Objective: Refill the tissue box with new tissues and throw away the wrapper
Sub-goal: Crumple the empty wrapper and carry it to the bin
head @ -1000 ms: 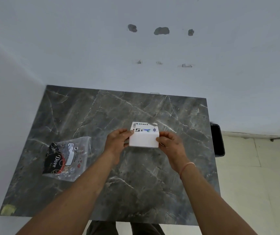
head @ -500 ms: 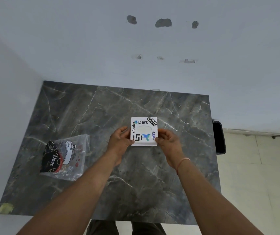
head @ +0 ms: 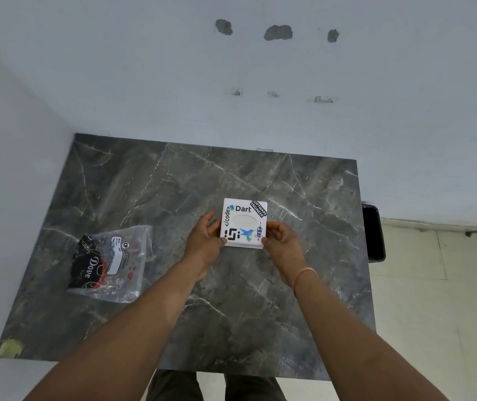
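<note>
A white square tissue box (head: 243, 222) with stickers and an oval slot on top sits near the middle of the dark marble table (head: 173, 175). My left hand (head: 204, 243) grips its left side and my right hand (head: 282, 246) grips its lower right corner. White tissue shows inside the slot. The clear plastic tissue wrapper (head: 110, 261), printed black and red, lies flat on the table to the left, apart from both hands.
A black bin (head: 373, 233) stands on the floor just past the table's right edge. White walls close in behind and to the left of the table. A scrap of yellowish tape (head: 9, 347) sticks to the front left corner.
The box was tipped with its side facing me; now its sticker top faces up and it rests flat. Both hands stayed on its sides.
</note>
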